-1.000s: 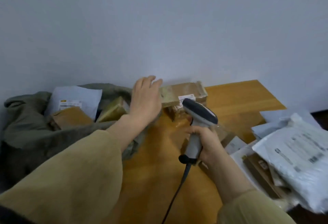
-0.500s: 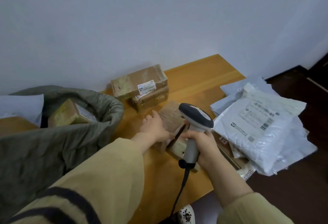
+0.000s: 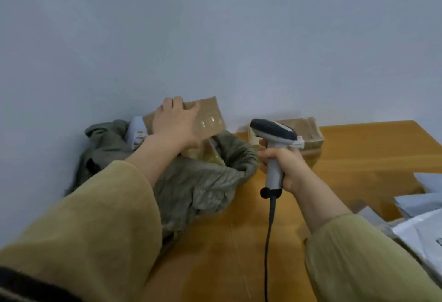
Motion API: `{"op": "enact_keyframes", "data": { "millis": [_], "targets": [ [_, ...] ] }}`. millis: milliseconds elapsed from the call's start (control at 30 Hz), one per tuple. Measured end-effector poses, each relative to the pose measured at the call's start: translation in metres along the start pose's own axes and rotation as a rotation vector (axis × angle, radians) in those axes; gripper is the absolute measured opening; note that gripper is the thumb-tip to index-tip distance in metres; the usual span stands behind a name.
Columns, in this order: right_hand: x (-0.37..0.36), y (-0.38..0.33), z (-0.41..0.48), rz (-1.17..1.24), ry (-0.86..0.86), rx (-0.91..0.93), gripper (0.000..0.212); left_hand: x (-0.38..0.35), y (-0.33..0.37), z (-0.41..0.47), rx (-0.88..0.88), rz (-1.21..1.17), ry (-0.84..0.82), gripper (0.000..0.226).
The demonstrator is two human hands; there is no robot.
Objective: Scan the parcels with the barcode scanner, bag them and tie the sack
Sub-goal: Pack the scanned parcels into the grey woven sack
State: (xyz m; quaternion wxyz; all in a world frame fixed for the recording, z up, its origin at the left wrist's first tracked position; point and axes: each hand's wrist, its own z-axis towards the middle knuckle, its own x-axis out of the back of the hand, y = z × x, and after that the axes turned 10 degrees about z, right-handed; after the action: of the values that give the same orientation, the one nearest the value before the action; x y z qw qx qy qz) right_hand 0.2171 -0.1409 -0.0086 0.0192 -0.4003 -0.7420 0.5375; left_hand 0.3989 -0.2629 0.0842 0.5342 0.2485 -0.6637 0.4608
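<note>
Brown cardboard glossy with clear tape: that is the flat parcel [image 3: 210, 116] my left hand [image 3: 175, 124] holds, fingers [image 3: 171, 103] curled over its far edge and thumb laid across the taped face. The parcel is tilted and sits over the open mouth of the crumpled olive-green cloth sack [image 3: 203, 187], which slumps on the left part of the wooden table [image 3: 358, 158] against the pale wall. Its lower end reaches down to the mouth — I cannot tell whether it touches anything inside. A white plastic mailer with a printed label [image 3: 135, 132] pokes up from the sack just left of my wrist, and a yellowish taped parcel [image 3: 214, 155] shows in the mouth below my hand.

My right hand [image 3: 285, 165] grips the grey barcode scanner with the dark head [image 3: 272, 132]. Its fingers [image 3: 265, 157] are wrapped round the handle, and the head points left towards the sack. The scanner's dark cable [image 3: 268, 242] hangs from the handle and runs down across the table towards me. Behind the scanner, a stack of brown taped cardboard boxes [image 3: 309, 129] stands on the table near the wall. At the right edge lies a heap of white plastic mailers [image 3: 421, 227], well apart from the sack.
</note>
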Motion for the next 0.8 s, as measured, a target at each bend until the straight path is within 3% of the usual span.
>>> {"op": "enact_keyframes", "data": {
  "millis": [100,200,300,400,533,600,700,800],
  "targets": [
    [-0.022,0.016,0.011,-0.041,-0.016,-0.060,0.029,-0.023,-0.026,-0.004,-0.021,0.196,-0.101,0.059],
    [-0.031,0.026,0.020,-0.061,-0.008,-0.101,0.035,-0.043,-0.047,0.004,-0.023,0.203,-0.234,0.049],
    [-0.030,0.027,0.027,-0.052,0.035,-0.120,0.040,-0.051,-0.055,0.012,-0.085,0.050,-0.364,0.050],
    [-0.017,0.018,0.032,-0.011,0.085,-0.118,0.043,-0.043,-0.046,0.024,-0.086,-0.156,-0.361,0.056],
    [0.015,-0.015,0.041,0.054,0.180,-0.069,0.026,-0.038,-0.017,0.053,-0.079,-0.186,-0.240,0.042],
    [0.037,-0.033,0.052,0.065,0.238,-0.031,0.020,-0.033,0.015,0.062,-0.101,-0.345,-0.181,0.044],
    [0.068,-0.054,0.075,0.047,0.342,-0.033,0.013,-0.024,0.080,0.074,-0.097,-0.659,-0.235,0.046],
    [0.095,-0.064,0.101,0.006,0.405,-0.081,0.033,-0.030,0.144,0.095,0.010,-0.921,-0.397,0.044]
  ]
}}
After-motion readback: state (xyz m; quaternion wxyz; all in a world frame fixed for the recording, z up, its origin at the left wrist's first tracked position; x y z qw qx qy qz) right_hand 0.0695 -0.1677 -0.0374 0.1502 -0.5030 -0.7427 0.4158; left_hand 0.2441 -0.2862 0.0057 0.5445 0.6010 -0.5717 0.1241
